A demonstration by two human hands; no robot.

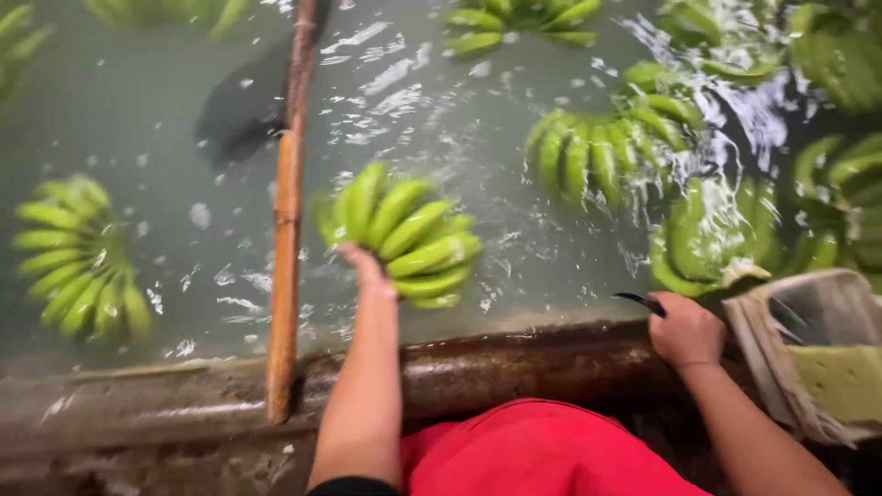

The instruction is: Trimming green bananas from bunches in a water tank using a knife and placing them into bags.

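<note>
Murky grey-green water [165,101] is filling a wash tank, rippling and glinting hardest toward the upper right. Green banana hands are floating all over it: one cluster [78,262] at the left, another [597,152] right of centre, more crowding the right side and the far edge. A wooden pole [288,211] is slanting across the tank, its near end resting on the wet, brown rim [514,363].

The left hand [366,268] is reaching over that rim and gripping a bunch [409,234] at its crown, fingers curled around the stem end while the fruit is fanning up and to the right, partly out of the water. The right hand [684,329] is resting on the rim, clenched around a small dark-bladed knife [640,300] whose tip is pointing left.

To handle this well, the grip should probably be staying on the crown, not on the fingers of fruit, so the skins are not bruising, and the blade should be kept turned away from the reaching arm. Beside the right hand a worn tub [767,335] is holding a yellow-green sponge [841,381]. A red garment [542,450] is showing at the bottom edge.
</note>
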